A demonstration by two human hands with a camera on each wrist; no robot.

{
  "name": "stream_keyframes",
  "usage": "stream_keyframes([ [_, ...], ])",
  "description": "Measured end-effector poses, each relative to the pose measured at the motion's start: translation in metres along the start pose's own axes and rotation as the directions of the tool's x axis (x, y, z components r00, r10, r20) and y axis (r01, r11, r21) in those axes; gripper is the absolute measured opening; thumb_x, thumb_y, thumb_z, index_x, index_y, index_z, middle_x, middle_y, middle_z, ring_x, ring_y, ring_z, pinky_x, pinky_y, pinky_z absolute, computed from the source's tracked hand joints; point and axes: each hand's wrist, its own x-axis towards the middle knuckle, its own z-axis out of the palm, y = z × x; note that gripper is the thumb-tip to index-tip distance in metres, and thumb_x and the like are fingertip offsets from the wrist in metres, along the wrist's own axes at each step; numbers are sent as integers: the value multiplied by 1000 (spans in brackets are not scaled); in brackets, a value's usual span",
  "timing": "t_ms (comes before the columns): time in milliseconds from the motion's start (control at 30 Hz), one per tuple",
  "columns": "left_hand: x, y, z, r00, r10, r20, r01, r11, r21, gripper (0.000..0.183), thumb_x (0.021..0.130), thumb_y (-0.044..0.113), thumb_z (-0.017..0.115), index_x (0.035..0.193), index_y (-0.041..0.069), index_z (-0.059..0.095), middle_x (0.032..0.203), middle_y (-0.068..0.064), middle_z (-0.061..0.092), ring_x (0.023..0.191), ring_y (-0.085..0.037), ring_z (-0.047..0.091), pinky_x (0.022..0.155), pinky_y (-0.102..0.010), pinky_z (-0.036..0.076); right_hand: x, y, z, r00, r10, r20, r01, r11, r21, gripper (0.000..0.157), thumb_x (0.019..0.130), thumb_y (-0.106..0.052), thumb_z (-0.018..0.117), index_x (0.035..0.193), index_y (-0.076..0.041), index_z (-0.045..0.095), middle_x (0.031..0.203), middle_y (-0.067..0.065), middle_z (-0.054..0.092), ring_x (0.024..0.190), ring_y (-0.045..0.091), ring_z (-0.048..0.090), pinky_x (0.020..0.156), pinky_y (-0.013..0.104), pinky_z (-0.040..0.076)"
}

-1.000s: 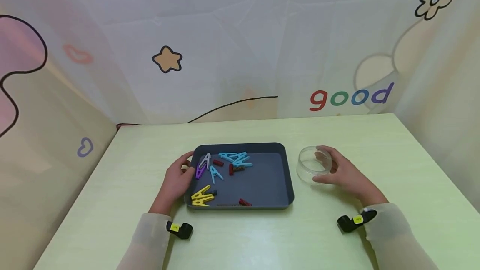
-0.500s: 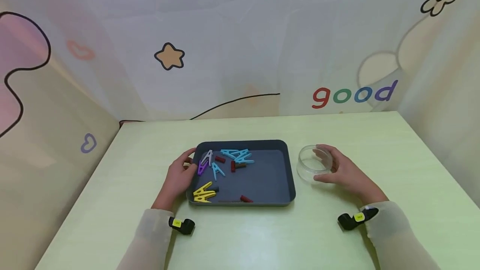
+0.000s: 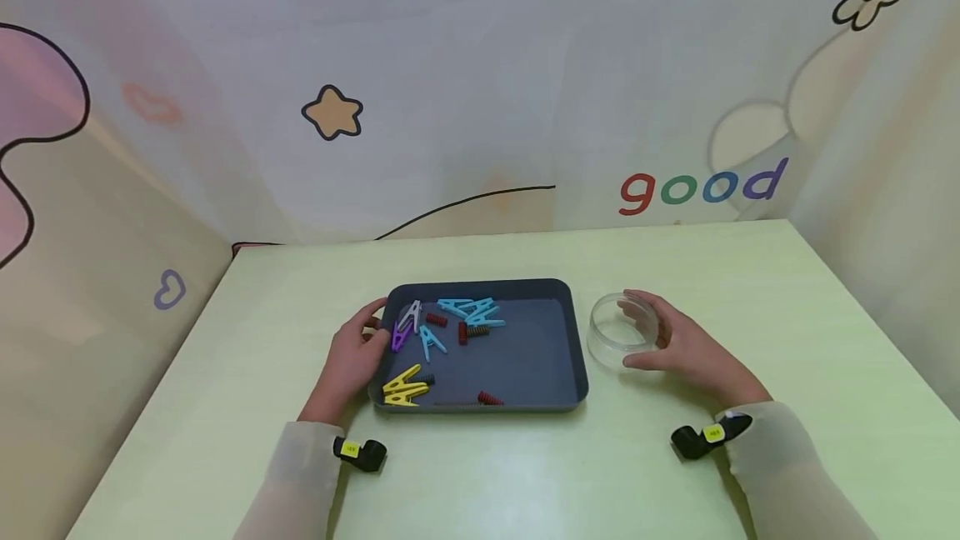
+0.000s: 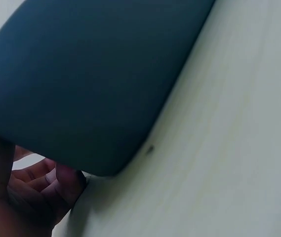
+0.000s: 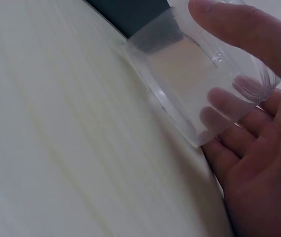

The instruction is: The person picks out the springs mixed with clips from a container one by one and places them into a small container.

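A dark grey tray lies on the table, and my left hand grips its left edge, thumb at the rim and fingers along the outside. The left wrist view shows the tray's outer wall with curled fingers beside it. To the right of the tray, my right hand holds a clear round plastic container between thumb and fingers. Nothing shows inside the container. In the tray lie light blue clips, yellow clips, a purple clip, a pale clip and several small springs.
The pale green table carries the tray and container. A printed curtain hangs behind it and along both sides. The container stands close beside the tray's right wall.
My right hand has shifted slightly left with the clear container, narrowing the gap to the tray. The left hand keeps its grip, and the tray's contents lie as before.
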Motion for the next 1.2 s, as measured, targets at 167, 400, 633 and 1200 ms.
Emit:
stream_keyframes([
  [167,2,2,-6,1000,8,13,-8,1000,2,55,94,17,45,148,19,39,121,-15,56,97,-26,59,78,-30,47,3,-5,1,1000,-6,3,6,1000,-31,95,76,-35,81,152,-25,25,154,6,38,144,32,31,113,48,33],
  [400,-2,5,-7,999,-18,35,18,1000,14,55,93,19,45,148,21,38,122,-13,56,98,-26,59,81,-34,49,-2,-5,2,1000,4,5,-3,1000,-15,91,77,-38,81,150,-31,27,154,2,40,144,28,33,100,5,33],
  [633,1,6,-10,997,-24,78,19,998,64,58,94,20,46,151,19,34,125,-13,55,93,-24,58,78,-31,49,0,-5,2,1000,18,0,-18,1000,-17,93,77,-38,81,151,-30,25,154,3,39,144,31,32,113,52,31],
  [1200,-15,30,-18,980,197,-12,-192,966,171,59,93,18,56,148,10,37,138,-21,42,123,-37,47,98,-52,47,2,-4,3,999,34,5,-34,999,-7,96,76,-37,82,152,-30,24,155,5,38,145,33,29,113,56,28],
])
